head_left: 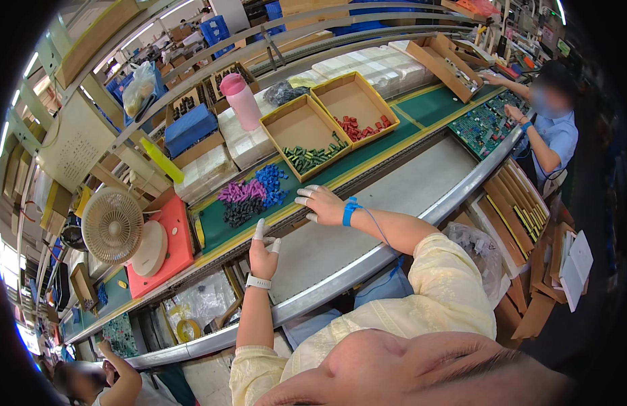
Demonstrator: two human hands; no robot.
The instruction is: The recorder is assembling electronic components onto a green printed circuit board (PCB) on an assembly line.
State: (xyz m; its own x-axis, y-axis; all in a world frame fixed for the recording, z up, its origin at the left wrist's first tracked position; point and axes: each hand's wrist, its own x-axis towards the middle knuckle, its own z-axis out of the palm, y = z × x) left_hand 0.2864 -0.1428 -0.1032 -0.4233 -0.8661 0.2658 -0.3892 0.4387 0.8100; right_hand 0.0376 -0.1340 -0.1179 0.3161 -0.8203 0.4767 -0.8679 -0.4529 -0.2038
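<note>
My left hand [263,256], white cots on its fingertips and a pale watch on the wrist, hovers at the near side of the conveyor rail. Its fingers are apart with nothing visible in them. My right hand [321,205] reaches over the rail, fingers stretched and also in white cots, a blue strap [351,211] round its wrist. Just beyond them, on the green belt, lie loose piles of small black parts [243,214], purple parts [240,192] and blue parts [270,183]. Behind my right hand sits a yellow-edged tray [281,128] of small green parts [313,157].
A second tray [347,101] holds red parts. Left stand a fan [114,227] and red board [168,247]; a pink bottle [240,101] stands behind. At right a co-worker's hands touch a green circuit board [486,125]. A metal rail [367,260] runs before me; another person sits lower left.
</note>
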